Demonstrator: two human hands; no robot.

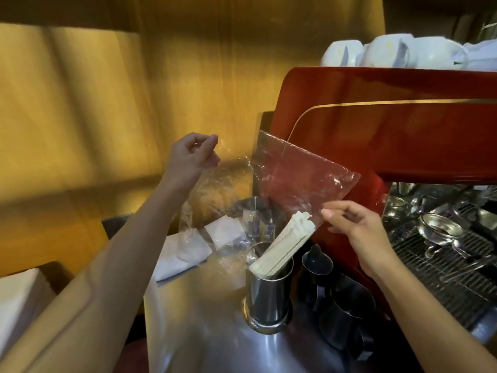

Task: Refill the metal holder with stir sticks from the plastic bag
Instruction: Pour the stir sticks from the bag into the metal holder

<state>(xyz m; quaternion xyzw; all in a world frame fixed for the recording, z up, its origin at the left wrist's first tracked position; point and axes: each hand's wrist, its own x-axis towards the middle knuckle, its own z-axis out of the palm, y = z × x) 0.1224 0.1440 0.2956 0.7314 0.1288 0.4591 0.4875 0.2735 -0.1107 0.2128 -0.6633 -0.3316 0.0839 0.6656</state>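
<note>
A shiny metal holder (269,300) stands upright on the steel counter. A bundle of pale stir sticks (282,246) leans out of it to the upper right. A clear plastic bag (298,179) hangs stretched above the holder, with the tops of the sticks still inside its lower edge. My left hand (192,154) pinches the bag's far left corner, up and left of the holder. My right hand (355,224) pinches the bag's lower right edge, just right of the stick tops.
A red espresso machine (390,130) rises right behind the bag, with white cups (387,52) on top and a drip grate (441,265) at right. Dark metal pitchers (347,313) stand right of the holder. White folded napkins (188,251) lie to its left.
</note>
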